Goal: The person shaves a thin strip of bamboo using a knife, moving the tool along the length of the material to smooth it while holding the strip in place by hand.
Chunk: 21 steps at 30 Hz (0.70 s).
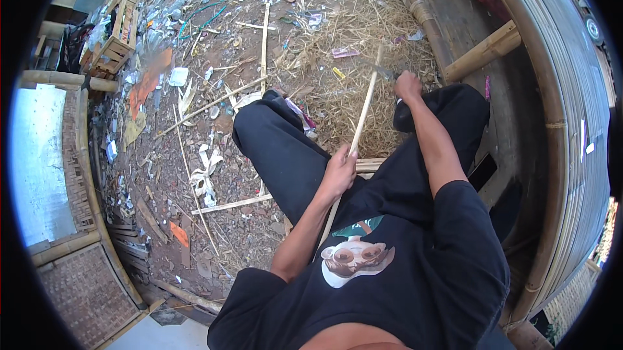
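The bamboo strip point(362, 115) runs from the left hand point(339, 171) grip toward the right hand point(407, 85).

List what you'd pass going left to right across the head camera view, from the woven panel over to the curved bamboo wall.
Woven panel → wooden crate → orange scrap → left hand gripping the bamboo strip → right hand with a blade at the strip's far end → bamboo crossbar → curved bamboo wall.
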### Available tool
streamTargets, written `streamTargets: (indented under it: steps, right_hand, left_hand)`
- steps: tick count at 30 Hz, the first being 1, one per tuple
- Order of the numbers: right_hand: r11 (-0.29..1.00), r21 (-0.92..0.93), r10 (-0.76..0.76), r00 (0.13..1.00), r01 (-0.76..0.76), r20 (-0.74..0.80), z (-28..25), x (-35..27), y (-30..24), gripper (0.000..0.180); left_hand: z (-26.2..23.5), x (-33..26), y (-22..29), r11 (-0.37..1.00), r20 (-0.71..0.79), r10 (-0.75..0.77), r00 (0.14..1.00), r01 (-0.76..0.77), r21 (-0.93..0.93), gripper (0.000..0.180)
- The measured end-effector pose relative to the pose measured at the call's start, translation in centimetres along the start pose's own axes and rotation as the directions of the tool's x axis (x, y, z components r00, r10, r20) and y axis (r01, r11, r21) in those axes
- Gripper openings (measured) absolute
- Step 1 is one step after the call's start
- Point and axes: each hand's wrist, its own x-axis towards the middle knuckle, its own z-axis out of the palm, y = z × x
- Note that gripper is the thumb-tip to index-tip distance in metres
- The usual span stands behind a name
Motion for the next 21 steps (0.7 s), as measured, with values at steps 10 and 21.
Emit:
streamTargets:
  steps: [10,21]
  right_hand:
    - [0.993,-0.082,-0.084,0.996,0.085,0.018,-0.9,-0.2,0.3,0.021]
    - [0.894,0.045,-0.433,0.831,0.446,0.35,-2.0,-9.5,-6.5,0.023]
  left_hand:
    - [-1.1,-2.9,0.1,0.998,-0.007,-0.029,1.0,0.029,0.062,0.014]
    - [-2.1,0.5,0.7,0.954,-0.028,-0.036,0.999,0.026,-0.298,0.015]
